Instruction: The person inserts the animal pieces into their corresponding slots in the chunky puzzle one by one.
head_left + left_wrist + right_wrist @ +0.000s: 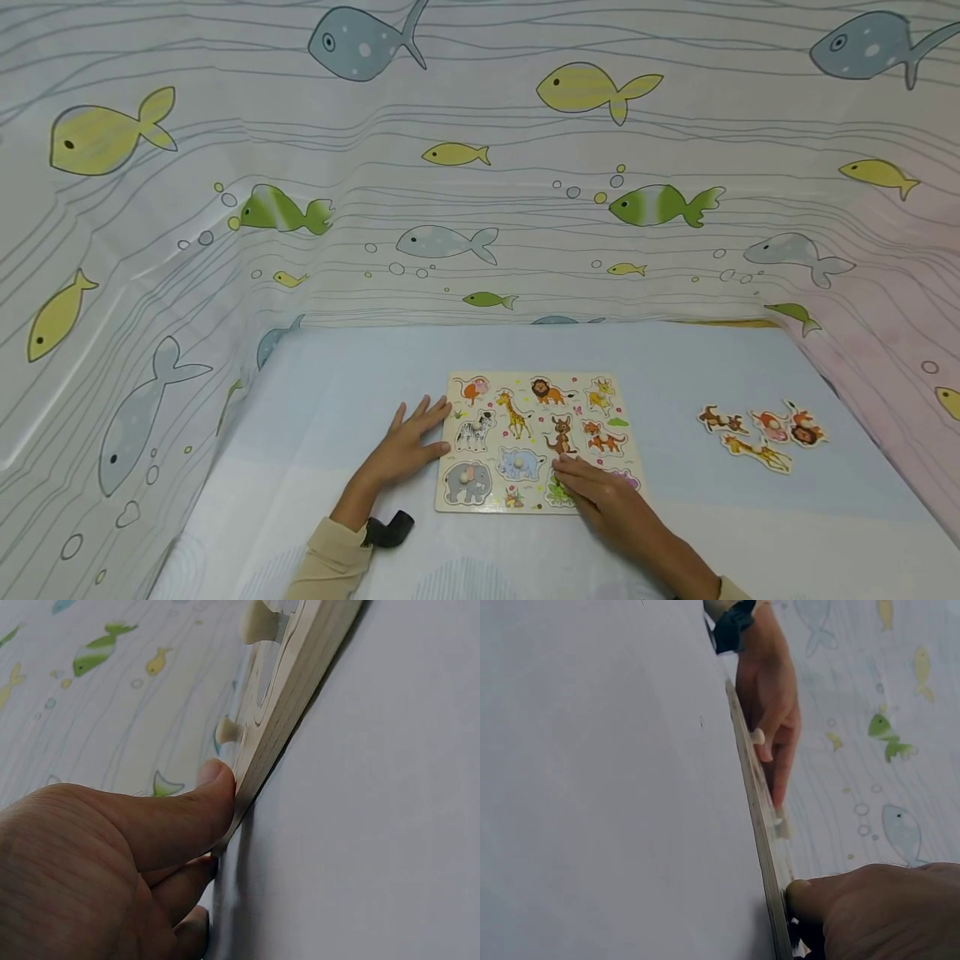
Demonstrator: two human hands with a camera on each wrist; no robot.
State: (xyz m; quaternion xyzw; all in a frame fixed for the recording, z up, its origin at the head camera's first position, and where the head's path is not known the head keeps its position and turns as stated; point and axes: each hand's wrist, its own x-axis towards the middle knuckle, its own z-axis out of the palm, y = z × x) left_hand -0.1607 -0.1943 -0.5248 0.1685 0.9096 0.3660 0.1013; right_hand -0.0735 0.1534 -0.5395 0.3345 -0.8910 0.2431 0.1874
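We see the puzzle board (492, 442) lying flat on the worktop (330, 417), 2 knobs (465, 477) visible along its lower row. The left hand (405, 448) has a loose grip, its spread fingers touching the board's left edge. The right hand (607, 500) covers part of the lower right; we cannot tell whether its grip holds anything. Loose animal pieces (756, 452) lie farther right.

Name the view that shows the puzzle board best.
The head view: it shows the puzzle board from above, nearly whole, most animals visible. The left wrist view catches only part of its edge and knobs; the right wrist view, a narrow edge-on strip with knobs.
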